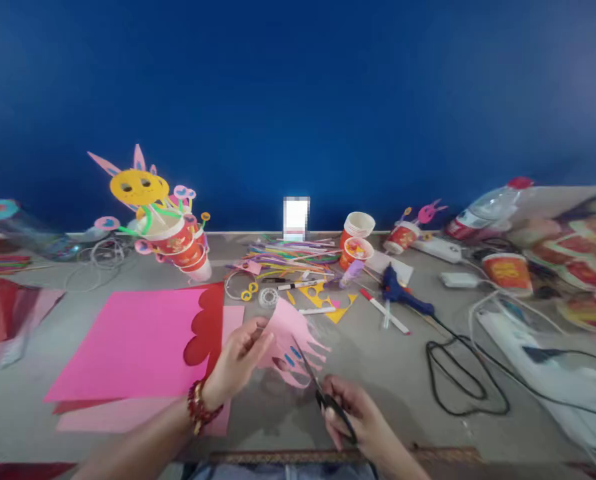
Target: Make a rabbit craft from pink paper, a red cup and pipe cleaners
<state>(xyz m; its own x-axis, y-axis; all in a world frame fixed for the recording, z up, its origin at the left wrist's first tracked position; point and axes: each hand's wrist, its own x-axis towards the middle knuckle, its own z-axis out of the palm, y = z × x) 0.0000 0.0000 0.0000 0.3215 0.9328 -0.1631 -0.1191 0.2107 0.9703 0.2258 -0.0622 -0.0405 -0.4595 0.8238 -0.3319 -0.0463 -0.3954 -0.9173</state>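
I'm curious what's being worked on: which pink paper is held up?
The pale pink piece with the ragged edge: the left hand holds it, and the scissors in the right hand point at it. The bright pink sheet lies on the table.

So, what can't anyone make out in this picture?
All in the head view:
Left hand: some fingertips, behind the cut pink paper.
White rectangle by the blue wall: contents, pixelated.
Red-capped clear plastic bottle: label wording, blurred.
Red-and-cream pile: cut off by the right edge.
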